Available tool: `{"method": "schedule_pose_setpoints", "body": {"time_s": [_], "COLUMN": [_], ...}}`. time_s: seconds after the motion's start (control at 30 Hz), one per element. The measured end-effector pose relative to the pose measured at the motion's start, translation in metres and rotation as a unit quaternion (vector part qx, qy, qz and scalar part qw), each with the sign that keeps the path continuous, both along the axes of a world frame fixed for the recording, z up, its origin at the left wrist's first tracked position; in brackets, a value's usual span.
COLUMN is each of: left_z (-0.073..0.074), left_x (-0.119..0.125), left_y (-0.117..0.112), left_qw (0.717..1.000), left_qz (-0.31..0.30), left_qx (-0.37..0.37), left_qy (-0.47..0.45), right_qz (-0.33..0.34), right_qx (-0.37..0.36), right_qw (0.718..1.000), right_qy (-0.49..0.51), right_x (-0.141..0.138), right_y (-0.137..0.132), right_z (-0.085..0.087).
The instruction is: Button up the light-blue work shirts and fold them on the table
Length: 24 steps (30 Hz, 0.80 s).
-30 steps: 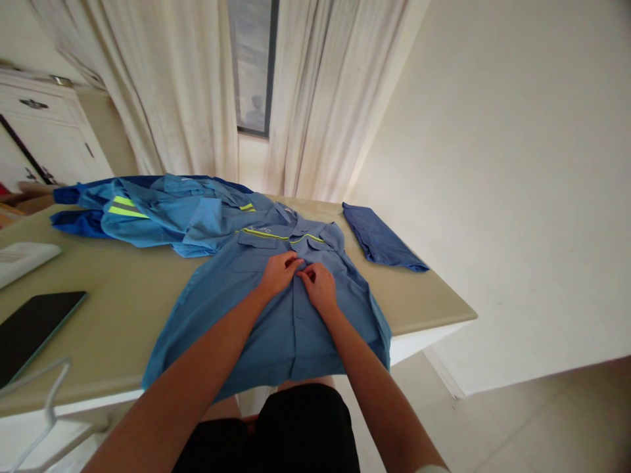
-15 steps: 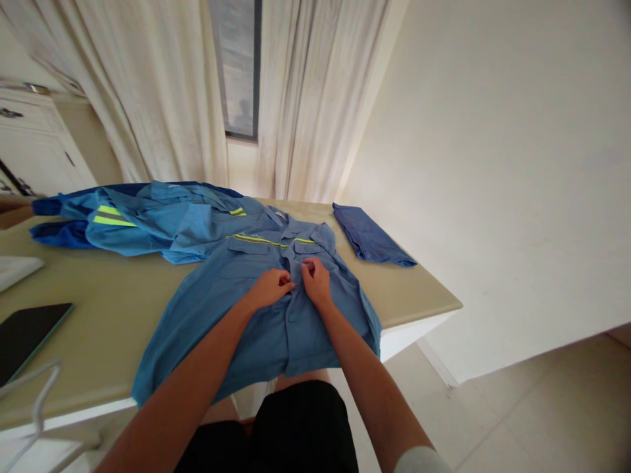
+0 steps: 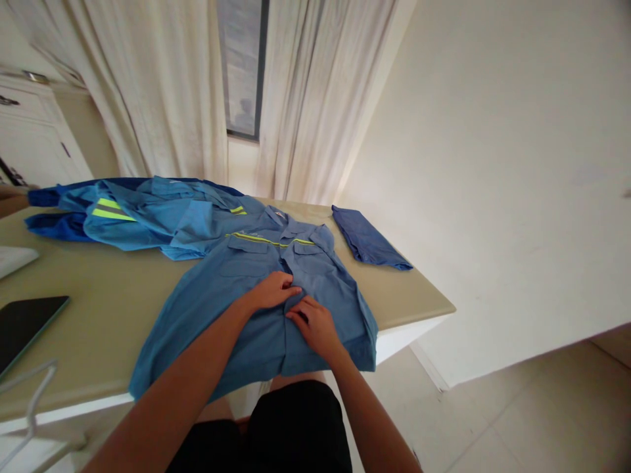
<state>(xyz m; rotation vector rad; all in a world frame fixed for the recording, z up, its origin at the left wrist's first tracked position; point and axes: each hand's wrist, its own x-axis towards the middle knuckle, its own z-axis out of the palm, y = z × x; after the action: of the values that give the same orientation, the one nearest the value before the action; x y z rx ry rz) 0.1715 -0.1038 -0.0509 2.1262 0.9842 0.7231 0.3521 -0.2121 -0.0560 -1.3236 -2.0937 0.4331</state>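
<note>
A light blue work shirt (image 3: 231,309) with yellow reflective stripes lies front-up on the beige table (image 3: 108,309), its hem hanging over the near edge. My left hand (image 3: 272,290) rests on the shirt's front placket, fingers curled and pinching the fabric. My right hand (image 3: 314,324) sits just below and to the right of it on the same placket, fingers bent and pressing the cloth near a button.
More blue garments with reflective stripes (image 3: 148,220) are heaped at the back left. A folded dark blue cloth (image 3: 367,240) lies at the table's right corner. A dark tablet (image 3: 24,325) and a white hanger (image 3: 34,401) are at the left. Curtains hang behind.
My right hand has moved down the placket toward me, from beside the chest pockets to lower on the shirt front. The left hand stayed nearly in place.
</note>
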Motion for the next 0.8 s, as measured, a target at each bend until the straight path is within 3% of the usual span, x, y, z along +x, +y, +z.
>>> {"method": "schedule_pose_setpoints", "body": {"time_s": [0.4,0.67,0.8], "left_z": [-0.002,-0.008,-0.004], "left_x": [0.011,0.012,0.011], "left_y": [-0.016,-0.017,-0.019], "left_qw": [0.987,0.974,0.976], "left_qz": [0.101,0.089,0.087], "left_qx": [0.115,0.198,0.192], "left_qy": [0.045,0.070,0.056], "right_qz": [0.002,-0.025,-0.045], "right_qx": [-0.003,-0.026,-0.011], "right_qw": [0.998,0.997,0.997], "right_qy": [0.062,0.075,0.067], "right_x": [0.002,-0.001,-0.003], "right_y": [0.006,0.017,0.017], "right_z": [0.004,-0.004,-0.005]}}
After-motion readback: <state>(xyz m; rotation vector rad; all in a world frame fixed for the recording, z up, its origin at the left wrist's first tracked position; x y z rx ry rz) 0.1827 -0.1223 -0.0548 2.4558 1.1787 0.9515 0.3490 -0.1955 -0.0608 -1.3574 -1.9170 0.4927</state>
